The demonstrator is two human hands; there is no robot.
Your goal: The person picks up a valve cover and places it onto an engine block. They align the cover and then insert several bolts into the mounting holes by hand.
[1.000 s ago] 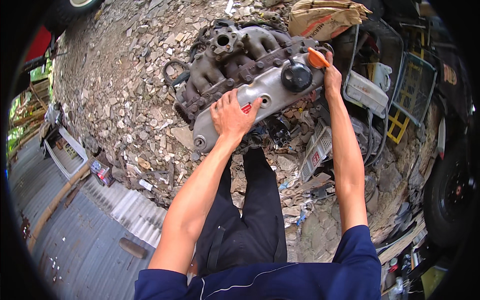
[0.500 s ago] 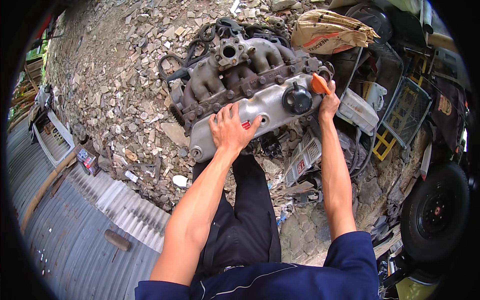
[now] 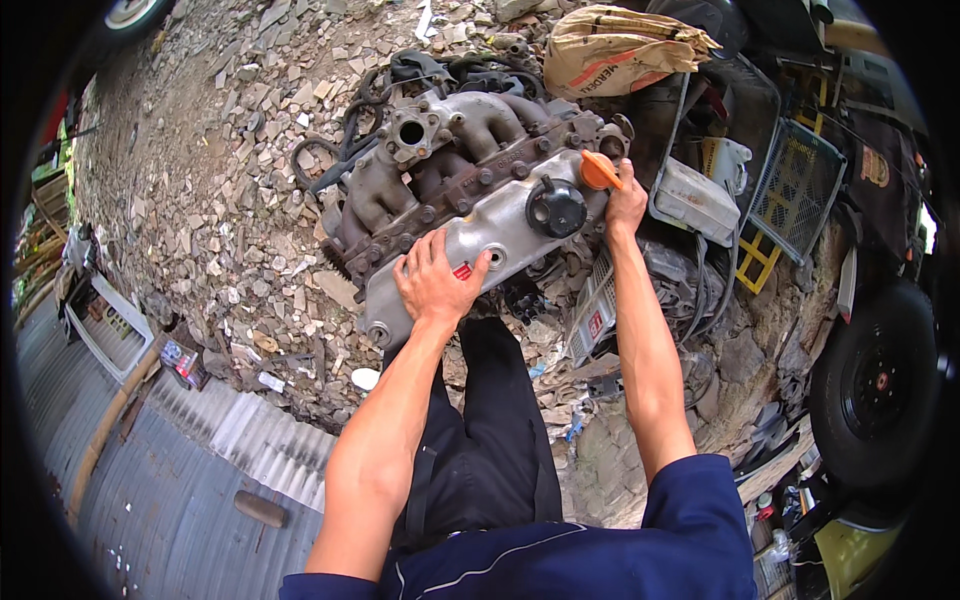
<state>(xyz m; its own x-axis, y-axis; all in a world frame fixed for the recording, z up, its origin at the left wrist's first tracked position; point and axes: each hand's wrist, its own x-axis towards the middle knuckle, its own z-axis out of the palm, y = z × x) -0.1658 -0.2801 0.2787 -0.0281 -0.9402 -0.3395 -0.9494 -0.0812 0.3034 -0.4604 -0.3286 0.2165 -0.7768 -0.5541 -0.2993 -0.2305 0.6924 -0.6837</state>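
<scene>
A silver engine valve cover (image 3: pixel 420 286) lies along the front of a rusty engine head with manifold pipes (image 3: pixel 385 183). My left hand (image 3: pixel 438 278) rests palm-down on the cover beside a small red label, fingers stretched out. Toward the cover's right end, a round black cap (image 3: pixel 556 208) stands up from it. Just beyond is an orange plastic piece (image 3: pixel 598 170), wide at one end and narrowing toward my right hand (image 3: pixel 626 203). My right fingers are closed around its narrow end, beside the cover's end; the fingertips are partly hidden.
Broken stone and rubble (image 3: pixel 230 220) cover the ground. Behind the engine lies a brown paper sack (image 3: pixel 620 55). Crates (image 3: pixel 795 190), a white container (image 3: pixel 695 200) and a tyre (image 3: pixel 875 380) crowd the right. Corrugated sheet metal (image 3: pixel 170 480), with a hammer-like tool (image 3: pixel 261 508) on it, fills the lower left.
The view has shifted, so the engine and both hands appear farther left. Each hand keeps nearly the same place on the engine; the orange piece appears slightly turned.
</scene>
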